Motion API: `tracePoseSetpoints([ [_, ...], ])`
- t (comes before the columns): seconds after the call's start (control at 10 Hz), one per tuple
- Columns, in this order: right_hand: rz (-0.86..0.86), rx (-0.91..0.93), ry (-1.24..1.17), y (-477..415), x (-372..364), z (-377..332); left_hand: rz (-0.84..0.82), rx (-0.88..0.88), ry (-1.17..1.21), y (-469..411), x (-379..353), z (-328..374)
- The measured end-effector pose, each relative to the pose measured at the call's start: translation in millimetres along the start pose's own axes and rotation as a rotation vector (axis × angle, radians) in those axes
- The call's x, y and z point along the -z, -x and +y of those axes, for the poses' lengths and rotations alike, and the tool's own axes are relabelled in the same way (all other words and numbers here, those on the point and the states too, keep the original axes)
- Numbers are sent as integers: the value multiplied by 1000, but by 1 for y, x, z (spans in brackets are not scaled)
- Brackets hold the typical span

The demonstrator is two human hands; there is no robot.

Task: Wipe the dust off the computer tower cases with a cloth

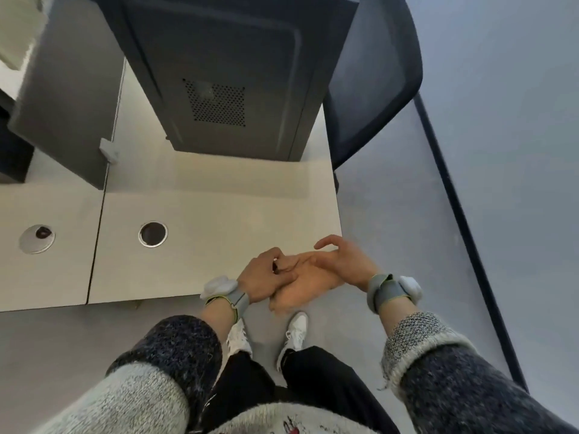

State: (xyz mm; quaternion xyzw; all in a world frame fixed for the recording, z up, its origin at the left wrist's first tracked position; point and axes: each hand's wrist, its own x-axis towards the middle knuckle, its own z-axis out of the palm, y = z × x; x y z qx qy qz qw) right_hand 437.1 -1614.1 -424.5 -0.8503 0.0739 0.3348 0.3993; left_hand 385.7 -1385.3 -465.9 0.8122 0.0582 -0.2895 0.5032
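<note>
Head view: hands meeting, no cloth showing

Left hand is curling over the right hand, which is lying palm-up, fingers loose; whether the left is pinching anything I cannot tell. Tower is standing on the desk, well apart. Wiping looks unstarted; next is calling for a cloth.

You wear a knitted sweater. Your left sleeve is pale grey higher up and dark speckled near the wrist. Your right sleeve is dark speckled, and its lighter cuff is turned back, with loose threads at the edge. Each wrist carries a grey strap with a thin yellow-green border and a white rounded unit: the left wristband and the right wristband. Your left hand and right hand are bare. Your trousers are black. The left shoe and right shoe are white.
</note>
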Motion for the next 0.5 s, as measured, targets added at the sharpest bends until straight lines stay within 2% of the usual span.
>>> tracePoseSetpoints([
  [0.1, 53, -52, 105, -24, 14, 17, 8, 60, -14, -26, -18, 7],
  [0.2, 150, -67, 143, -47, 14, 32, 94, 131, -31, -48, -26, 9],
  [0.3, 465, 115, 294, -57, 5, 38, 134, 195, -66, -59, -22, 11],
  [0.4, 301, 268, 324, -60, -6, 25, 176, 242, -144, -64, -9, 17],
  [0.5, -46, 364, 517, -77, -28, 25, 190, 296, -210, -61, 10, 22],
])
